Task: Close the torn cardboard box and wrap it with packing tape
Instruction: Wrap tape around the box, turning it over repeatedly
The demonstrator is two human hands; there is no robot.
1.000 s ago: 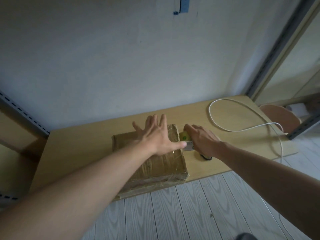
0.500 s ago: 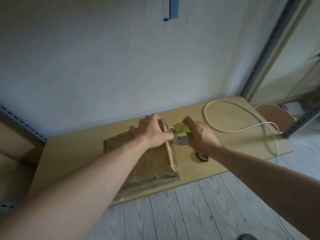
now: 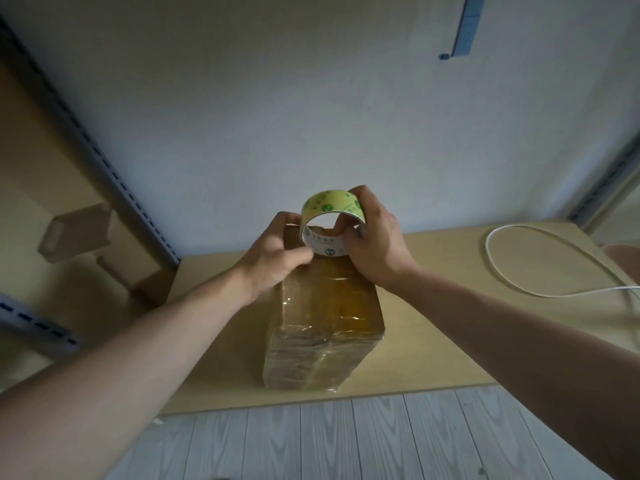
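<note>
The cardboard box (image 3: 323, 327) lies lengthwise on the worktop (image 3: 436, 344), its near end just short of the front edge. Glossy clear tape already covers its top and near end. A narrow strip of bare board runs along its left side to the worktop's left edge. On the right a wider stretch lies open between the box and the white cable (image 3: 509, 282), which loops near the far right corner and runs out of view.

Both hands meet over the box's far end. The right hand (image 3: 375, 245) grips the packing tape roll (image 3: 329, 221), with fingers curled over its yellow-green outer band and the thumb inside the core. The roll stands on edge with its open core facing the camera. The left hand (image 3: 275, 252) is curled, its thumb and forefinger pinching at the roll's lower left rim. Blur there hides whether they hold a loose tape end or the roll itself.

The hands and roll cover the box's far end. A slotted metal upright (image 3: 114, 174) slants along the left. Beyond it, brown shapes are too dim to name. A pinkish round object (image 3: 623, 259) is cut off at the right. Grey floor planks (image 3: 346, 441) lie below the front edge.
</note>
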